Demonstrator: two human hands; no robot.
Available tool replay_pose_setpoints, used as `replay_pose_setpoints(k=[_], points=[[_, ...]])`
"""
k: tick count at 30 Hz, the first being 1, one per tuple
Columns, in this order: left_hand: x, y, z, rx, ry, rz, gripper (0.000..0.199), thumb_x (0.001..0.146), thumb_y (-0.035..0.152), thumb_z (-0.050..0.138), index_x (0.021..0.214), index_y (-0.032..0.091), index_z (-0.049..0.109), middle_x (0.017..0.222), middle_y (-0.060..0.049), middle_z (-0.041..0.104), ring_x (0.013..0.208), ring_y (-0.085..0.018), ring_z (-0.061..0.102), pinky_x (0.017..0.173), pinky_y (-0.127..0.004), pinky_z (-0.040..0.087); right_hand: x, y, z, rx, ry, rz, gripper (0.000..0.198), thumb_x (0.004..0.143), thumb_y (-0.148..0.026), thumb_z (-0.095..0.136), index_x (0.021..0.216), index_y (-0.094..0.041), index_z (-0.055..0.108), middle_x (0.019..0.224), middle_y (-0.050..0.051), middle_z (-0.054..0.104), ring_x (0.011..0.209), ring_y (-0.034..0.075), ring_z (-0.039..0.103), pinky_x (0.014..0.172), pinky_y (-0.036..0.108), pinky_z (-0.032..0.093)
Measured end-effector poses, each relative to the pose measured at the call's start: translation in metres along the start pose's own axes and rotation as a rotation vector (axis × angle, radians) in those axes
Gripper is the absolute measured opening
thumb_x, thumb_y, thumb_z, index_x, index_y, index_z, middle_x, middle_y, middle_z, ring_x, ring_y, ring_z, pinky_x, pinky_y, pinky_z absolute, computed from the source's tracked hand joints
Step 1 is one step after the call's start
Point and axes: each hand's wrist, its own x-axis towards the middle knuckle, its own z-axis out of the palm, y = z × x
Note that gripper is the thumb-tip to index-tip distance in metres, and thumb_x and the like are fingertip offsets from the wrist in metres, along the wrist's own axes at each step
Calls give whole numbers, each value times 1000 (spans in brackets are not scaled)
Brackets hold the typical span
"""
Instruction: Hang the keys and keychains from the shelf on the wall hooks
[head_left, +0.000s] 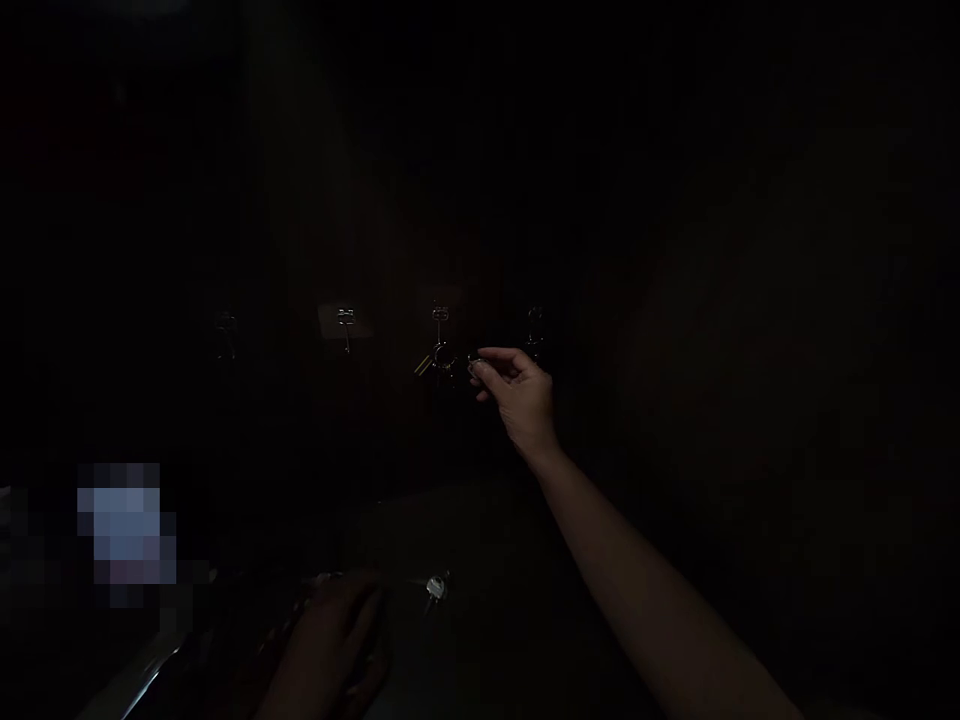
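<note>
In the dim middle, my right hand [521, 390] is raised and closed, thumb and fingertips pinching a small shiny metal ring [475, 364] that looks like a key ring. Just left of it, a bunch of keys on a ring [442, 357], with a thin yellow-striped piece beside it, hangs from a metal hook [440, 315]. Low in the view is my left hand [322, 635], dark and bent; shadow hides most of its fingers and anything in them. To its right, a small set of keys [436, 588] lies on a dark surface.
More metal hooks line the dark upright surface: one on a pale patch [346, 318], a faint one at far left [226, 322], and another behind my right hand [535, 315]. A blurred bright patch [124, 530] and a shiny edge [150, 680] show at lower left.
</note>
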Motion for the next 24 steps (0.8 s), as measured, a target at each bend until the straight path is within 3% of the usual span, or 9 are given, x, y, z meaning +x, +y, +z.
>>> replay_pose_setpoints(k=[6, 9, 14, 19, 24], points=[[-2, -9, 2, 30, 77, 141, 20, 77, 36, 53, 89, 28, 66, 88, -4, 69, 81, -20, 64, 70, -28, 52, 17, -6, 19, -190, -59, -94, 15, 73, -29, 63, 84, -20, 63, 73, -1, 63, 64, 13, 59, 50, 23, 46], [-1, -12, 3, 35, 82, 120, 20, 78, 36, 50, 86, 28, 66, 83, -4, 69, 75, -20, 64, 66, -27, 52, 23, -2, 23, -315, -66, -162, 13, 74, -28, 61, 83, -20, 65, 71, -1, 63, 64, 13, 58, 56, 25, 46], [-2, -10, 2, 9, 52, 148, 22, 78, 36, 51, 92, 26, 65, 91, -5, 68, 82, -20, 63, 71, -28, 51, 24, 0, 24, -435, -77, -190, 13, 75, -27, 60, 83, -20, 66, 70, -2, 64, 64, 13, 58, 62, 26, 45], [-2, 0, -2, -13, 18, 61, 28, 86, 34, 39, 89, 26, 65, 88, -3, 69, 80, -19, 63, 71, -28, 50, 15, 2, 21, -461, -91, -242, 18, 74, -24, 60, 91, -21, 65, 89, 1, 64, 71, 12, 58, 66, 26, 47], [-1, 4, -4, -11, 3, 68, 26, 85, 31, 40, 89, 26, 65, 91, -3, 69, 83, -20, 63, 74, -30, 48, 3, 14, 15, -416, -79, -162, 31, 73, -23, 61, 104, -23, 60, 102, 3, 61, 71, 11, 57, 68, 26, 48]])
